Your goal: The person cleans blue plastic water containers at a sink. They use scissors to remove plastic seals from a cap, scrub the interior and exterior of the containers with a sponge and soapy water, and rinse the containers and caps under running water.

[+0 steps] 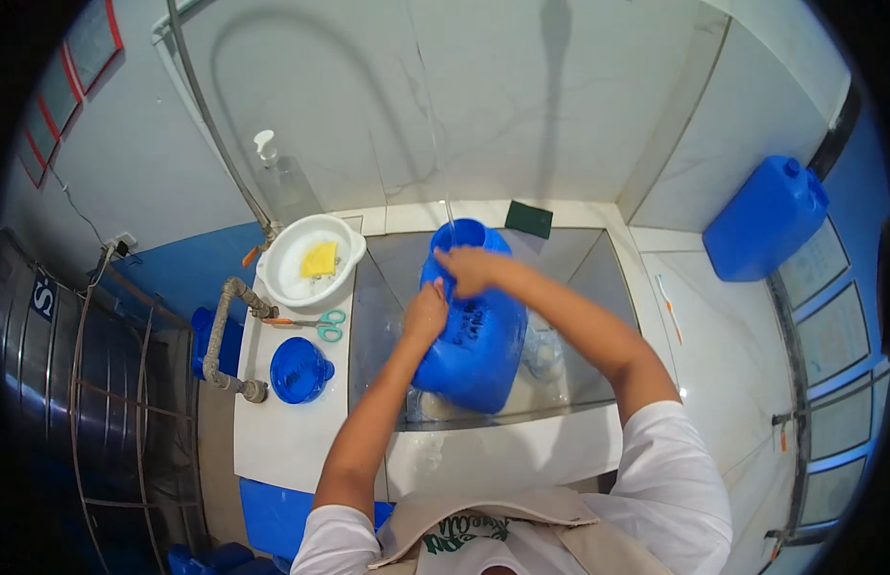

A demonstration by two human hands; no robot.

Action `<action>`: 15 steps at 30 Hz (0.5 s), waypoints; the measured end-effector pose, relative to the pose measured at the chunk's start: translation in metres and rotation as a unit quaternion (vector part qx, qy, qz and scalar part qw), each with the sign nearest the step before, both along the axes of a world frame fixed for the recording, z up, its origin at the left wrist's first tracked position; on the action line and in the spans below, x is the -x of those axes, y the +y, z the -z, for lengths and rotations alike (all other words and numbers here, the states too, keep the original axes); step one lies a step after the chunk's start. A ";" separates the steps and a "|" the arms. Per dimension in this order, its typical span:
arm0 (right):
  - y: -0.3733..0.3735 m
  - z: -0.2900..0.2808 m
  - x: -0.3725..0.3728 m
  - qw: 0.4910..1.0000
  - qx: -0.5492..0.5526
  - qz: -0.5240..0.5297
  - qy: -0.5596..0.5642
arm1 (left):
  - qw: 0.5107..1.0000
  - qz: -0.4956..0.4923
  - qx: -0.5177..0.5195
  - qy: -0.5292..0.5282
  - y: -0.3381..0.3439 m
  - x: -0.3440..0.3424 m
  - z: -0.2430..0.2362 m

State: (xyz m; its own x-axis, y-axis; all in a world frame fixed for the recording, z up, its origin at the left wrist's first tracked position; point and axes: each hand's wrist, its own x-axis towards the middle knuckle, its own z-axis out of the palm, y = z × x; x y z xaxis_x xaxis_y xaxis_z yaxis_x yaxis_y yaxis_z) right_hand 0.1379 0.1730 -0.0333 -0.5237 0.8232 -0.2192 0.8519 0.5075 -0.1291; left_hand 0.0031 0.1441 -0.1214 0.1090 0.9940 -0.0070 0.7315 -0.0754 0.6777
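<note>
A large blue plastic jug [483, 355] with dark handwriting on its side stands tilted in the sink [598, 287], its wide mouth facing the far wall. A thin stream of water falls into the mouth. My left hand [427, 309] is closed on the jug at the left, near its neck. Curled and slightly blurred, my right hand [470, 271] lies across the jug's neck by the mouth. Whatever its fingers may hold is hidden. Beside the jug, a clear plastic object [543, 355] sits in the sink.
Left of the sink are a white basin [349, 251] with suds and a yellow sponge [319, 259], scissors [330, 327], a blue lid [299, 370] and a pump bottle [289, 187]. A dark green scouring pad [528, 218], toothbrush [669, 307] and blue jerrycan [766, 220] are right. Pipes [224, 326] jut up at left.
</note>
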 end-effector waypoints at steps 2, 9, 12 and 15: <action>-0.027 0.025 -0.007 0.966 -0.237 -0.096 0.027 | 0.991 0.030 0.056 -0.122 -0.010 0.002 0.015; -0.046 0.007 -0.059 0.938 -0.306 -0.091 0.139 | 0.889 -0.119 0.242 -0.369 -0.096 0.062 0.011; -0.028 -0.049 -0.026 0.907 -0.366 -0.114 0.173 | 0.796 -0.141 0.336 -0.483 -0.105 0.104 0.046; -0.016 -0.169 0.012 0.892 -0.395 -0.061 0.211 | 0.753 -0.148 0.345 -0.540 -0.108 0.127 0.040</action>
State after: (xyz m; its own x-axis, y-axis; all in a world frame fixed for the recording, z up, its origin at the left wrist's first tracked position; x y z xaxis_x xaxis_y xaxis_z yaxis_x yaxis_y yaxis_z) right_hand 0.1261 0.1570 0.1360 -0.5185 0.5644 0.6424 0.7439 0.6681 0.0134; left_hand -0.1244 0.0360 -0.1613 0.1954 0.7765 -0.5990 -0.3595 0.6250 0.6929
